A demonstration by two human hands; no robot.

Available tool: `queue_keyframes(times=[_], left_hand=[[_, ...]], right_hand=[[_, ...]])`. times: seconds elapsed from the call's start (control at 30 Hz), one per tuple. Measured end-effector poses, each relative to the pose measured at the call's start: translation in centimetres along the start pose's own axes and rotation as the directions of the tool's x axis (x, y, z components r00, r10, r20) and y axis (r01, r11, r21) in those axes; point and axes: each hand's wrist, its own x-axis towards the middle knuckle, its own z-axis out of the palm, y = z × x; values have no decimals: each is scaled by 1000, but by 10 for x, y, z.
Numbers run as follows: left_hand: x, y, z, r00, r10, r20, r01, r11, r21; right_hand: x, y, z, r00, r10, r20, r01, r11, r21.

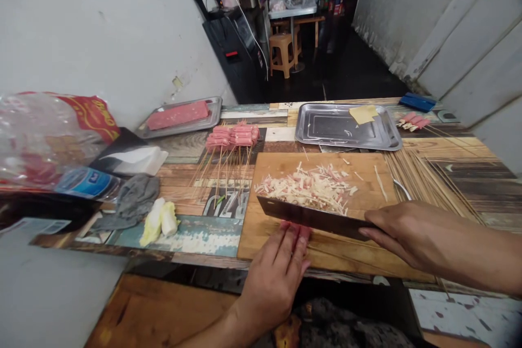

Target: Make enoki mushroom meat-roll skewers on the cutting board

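My right hand (pixel 411 231) is wrapped round the handle of a cleaver (pixel 312 217), its broad blade standing across the wooden cutting board (pixel 253 242). Close in front of the blade, my left hand (pixel 275 269) presses its bent fingertips onto a small piece of pink luncheon meat (pixel 304 231), mostly hidden under the fingers. Behind the blade lies a loose heap of pale and pink shreds (pixel 318 185). I cannot tell whether the blade touches the meat.
Pink meat skewers (pixel 232 137) lie left of the board. Behind are a tray with a pink slab (pixel 178 115) and a metal tray (pixel 310 126) holding yellow sheets (pixel 364 114). Bare bamboo sticks (pixel 428 179) lie right. Cabbage pieces (pixel 161 221) and a grey cloth (pixel 136 201) sit left.
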Motion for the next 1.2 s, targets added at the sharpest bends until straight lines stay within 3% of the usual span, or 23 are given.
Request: queue_keyframes(times=[0.17,0.37,0.5,0.7,0.83,0.93,1.0,1.13,1.2], left_hand=[[0,0,2,1000,0,-11,0,1000,2],[-1,-1,2,999,-28,15,29,999,-41],[4,-7,-9,998,-21,58,30,989,-147],[16,-28,-21,974,-73,216,126,962,-244],[37,-38,-24,903,-126,412,258,923,-284],[58,-41,-29,828,-57,559,284,901,-329],[68,-42,-31,781,-23,624,320,873,-368],[76,-42,-28,661,-108,743,533,765,-362],[75,-43,-24,623,-114,774,596,709,-376]], right_hand=[[7,-5,-4,1000,-16,-9,15,999,-51],[44,-19,5,997,17,78,-5,988,-155],[43,-19,6,986,140,-93,-150,983,-110],[-3,-7,-9,921,249,-299,-272,961,-40],[-30,-1,-4,894,251,-372,-285,958,-39],[-46,0,5,873,253,-417,-272,962,13],[-55,-1,12,856,276,-438,-276,959,64],[-68,1,22,820,335,-464,-287,942,172],[-72,3,25,806,369,-462,-297,928,224]])
